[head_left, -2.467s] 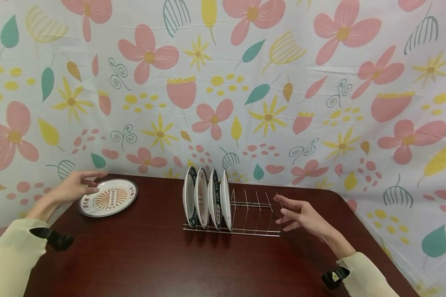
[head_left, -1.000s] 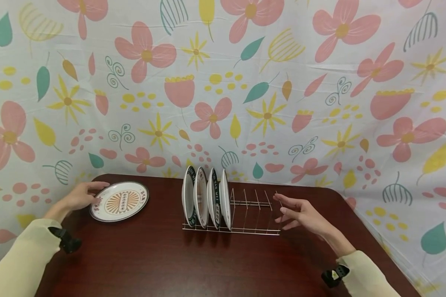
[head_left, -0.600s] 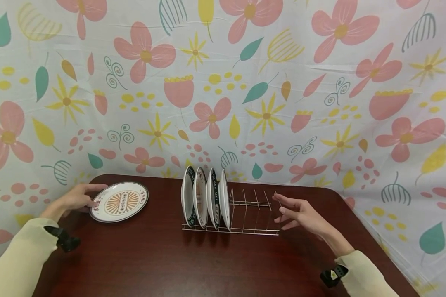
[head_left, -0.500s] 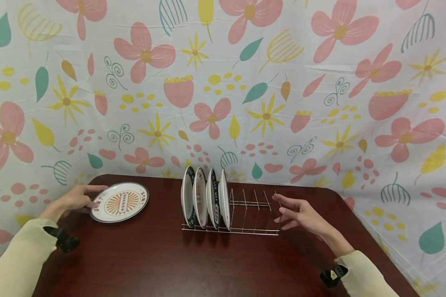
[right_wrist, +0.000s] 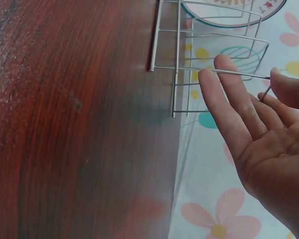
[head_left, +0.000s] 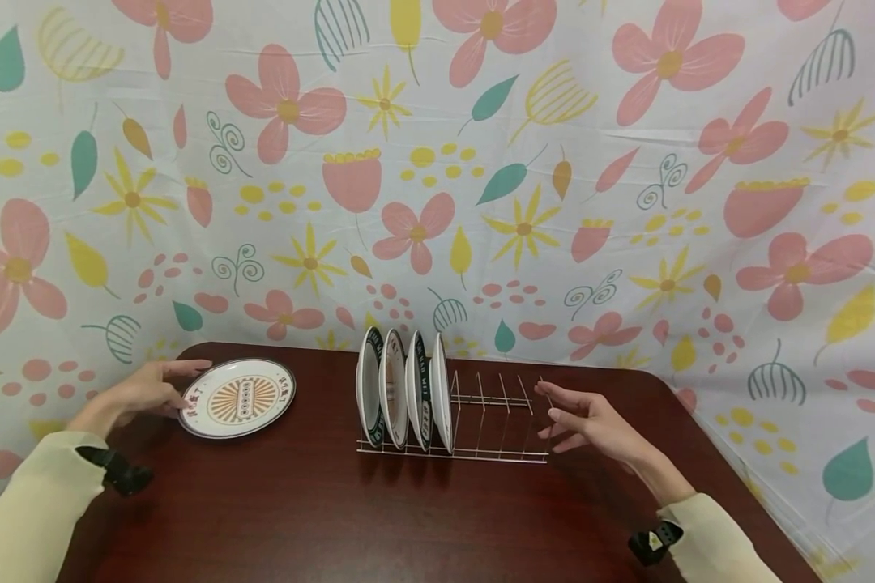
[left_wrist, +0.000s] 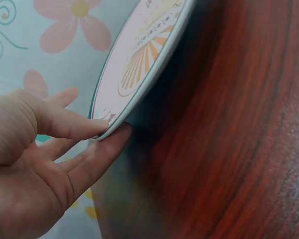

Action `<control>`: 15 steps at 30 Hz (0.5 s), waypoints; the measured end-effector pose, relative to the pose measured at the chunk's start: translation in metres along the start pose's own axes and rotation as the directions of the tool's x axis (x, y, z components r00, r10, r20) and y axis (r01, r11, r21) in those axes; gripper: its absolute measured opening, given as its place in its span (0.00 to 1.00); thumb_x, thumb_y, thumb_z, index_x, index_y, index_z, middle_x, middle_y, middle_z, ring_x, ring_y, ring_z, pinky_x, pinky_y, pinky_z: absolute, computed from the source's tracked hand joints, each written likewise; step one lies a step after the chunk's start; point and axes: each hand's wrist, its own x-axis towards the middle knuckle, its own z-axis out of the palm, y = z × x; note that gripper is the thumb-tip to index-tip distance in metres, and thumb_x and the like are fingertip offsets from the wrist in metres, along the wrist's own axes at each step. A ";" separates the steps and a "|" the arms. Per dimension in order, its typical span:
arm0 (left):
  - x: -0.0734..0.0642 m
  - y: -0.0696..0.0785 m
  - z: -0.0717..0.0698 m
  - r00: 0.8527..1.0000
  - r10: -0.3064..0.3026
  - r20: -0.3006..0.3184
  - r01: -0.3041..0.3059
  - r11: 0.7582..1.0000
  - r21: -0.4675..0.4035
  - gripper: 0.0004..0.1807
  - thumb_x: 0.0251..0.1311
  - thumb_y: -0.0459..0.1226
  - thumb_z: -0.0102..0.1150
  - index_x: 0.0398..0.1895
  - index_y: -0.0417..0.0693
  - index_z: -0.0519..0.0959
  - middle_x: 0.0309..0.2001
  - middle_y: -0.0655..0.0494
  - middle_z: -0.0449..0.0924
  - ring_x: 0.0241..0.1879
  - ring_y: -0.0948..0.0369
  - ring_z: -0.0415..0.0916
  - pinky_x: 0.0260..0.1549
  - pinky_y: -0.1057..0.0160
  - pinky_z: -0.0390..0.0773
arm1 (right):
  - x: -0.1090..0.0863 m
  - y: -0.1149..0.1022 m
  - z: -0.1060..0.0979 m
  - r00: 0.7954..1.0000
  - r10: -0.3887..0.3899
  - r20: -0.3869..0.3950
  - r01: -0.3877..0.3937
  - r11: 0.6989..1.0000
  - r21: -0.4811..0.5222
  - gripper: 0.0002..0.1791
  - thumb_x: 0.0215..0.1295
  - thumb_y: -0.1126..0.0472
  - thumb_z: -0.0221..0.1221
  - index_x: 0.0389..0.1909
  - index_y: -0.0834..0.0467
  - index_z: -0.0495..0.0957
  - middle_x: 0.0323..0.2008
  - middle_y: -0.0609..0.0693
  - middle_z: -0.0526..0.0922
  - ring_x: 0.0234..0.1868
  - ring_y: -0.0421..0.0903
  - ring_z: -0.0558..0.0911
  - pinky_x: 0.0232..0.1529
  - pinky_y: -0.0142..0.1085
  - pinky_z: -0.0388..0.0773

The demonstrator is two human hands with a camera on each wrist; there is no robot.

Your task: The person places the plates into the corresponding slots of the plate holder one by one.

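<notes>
A round white plate [head_left: 236,398] with an orange sunburst and red lettering is at the far left of the table in the head view. My left hand [head_left: 140,393] pinches its left rim; in the left wrist view the thumb [left_wrist: 72,123] lies on top and fingers are underneath. A wire dish rack [head_left: 499,458] stands in the middle, several plates [head_left: 443,393] upright in its left slots. At the rack's right end, my right hand [head_left: 591,421] holds the end wire, thumb on one side and nearly straight fingers [right_wrist: 226,102] on the other.
The dark red wooden table [head_left: 299,518] has a rounded far right corner. Behind it hangs a white cloth [head_left: 525,162] printed with pink, yellow and green flowers and leaves. The rack's right slots show only bare wires.
My left hand has come down from just above the plate to pinch its rim, and the plate has shifted a little to the right. The right hand stays at the rack's end.
</notes>
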 end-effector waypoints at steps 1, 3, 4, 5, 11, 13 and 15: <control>0.000 0.002 0.000 1.000 0.005 0.003 -0.005 1.000 0.013 0.45 0.55 0.20 0.62 0.79 0.30 0.58 0.71 0.18 0.55 0.44 0.51 0.76 0.35 0.56 0.85 | 0.000 0.000 0.000 1.000 -0.002 -0.001 0.002 1.000 0.000 0.34 0.83 0.63 0.53 0.82 0.67 0.53 0.80 0.72 0.51 0.50 0.62 0.87 0.44 0.59 0.85; -0.001 0.005 -0.001 1.000 0.018 0.015 -0.019 1.000 0.021 0.46 0.55 0.20 0.62 0.79 0.29 0.57 0.70 0.18 0.55 0.45 0.49 0.76 0.36 0.55 0.86 | 0.000 0.001 0.000 1.000 -0.005 -0.001 0.005 1.000 0.000 0.34 0.83 0.63 0.53 0.82 0.67 0.53 0.80 0.72 0.51 0.50 0.63 0.87 0.44 0.59 0.85; -0.001 0.007 -0.001 1.000 0.023 0.018 -0.023 1.000 0.020 0.46 0.55 0.21 0.62 0.79 0.29 0.56 0.70 0.18 0.55 0.45 0.49 0.76 0.36 0.55 0.86 | 0.000 0.001 0.000 1.000 -0.006 -0.001 0.006 1.000 0.001 0.33 0.83 0.63 0.53 0.82 0.67 0.53 0.80 0.72 0.51 0.50 0.63 0.87 0.44 0.59 0.85; -0.002 0.009 -0.001 0.999 0.027 0.021 -0.028 0.999 0.022 0.46 0.55 0.21 0.61 0.79 0.29 0.56 0.70 0.18 0.55 0.44 0.49 0.76 0.36 0.54 0.86 | 0.000 0.001 0.000 1.000 -0.006 -0.002 0.006 1.000 0.001 0.33 0.83 0.63 0.53 0.82 0.67 0.53 0.79 0.72 0.51 0.50 0.63 0.87 0.44 0.59 0.85; -0.002 0.015 0.001 0.999 0.034 0.039 -0.035 0.999 0.011 0.43 0.56 0.19 0.60 0.78 0.29 0.59 0.68 0.19 0.57 0.41 0.51 0.77 0.35 0.53 0.87 | 0.000 0.002 0.000 1.000 -0.003 -0.006 0.003 1.000 -0.004 0.34 0.83 0.63 0.53 0.82 0.67 0.53 0.79 0.71 0.52 0.50 0.62 0.87 0.44 0.59 0.86; -0.003 0.016 0.002 0.999 0.026 0.041 -0.026 1.000 -0.007 0.43 0.55 0.19 0.61 0.77 0.30 0.61 0.67 0.20 0.58 0.40 0.52 0.77 0.34 0.54 0.87 | 0.000 0.002 0.000 1.000 -0.002 -0.007 0.002 1.000 -0.004 0.33 0.83 0.63 0.53 0.82 0.66 0.54 0.80 0.71 0.52 0.50 0.62 0.87 0.44 0.59 0.85; -0.003 0.018 0.002 0.998 0.017 0.054 -0.014 0.999 -0.043 0.42 0.55 0.18 0.60 0.77 0.30 0.62 0.67 0.22 0.57 0.39 0.52 0.78 0.34 0.53 0.88 | 0.000 0.002 0.000 1.000 -0.002 -0.007 0.002 1.000 -0.003 0.33 0.83 0.63 0.53 0.82 0.66 0.54 0.80 0.70 0.52 0.50 0.62 0.87 0.44 0.59 0.85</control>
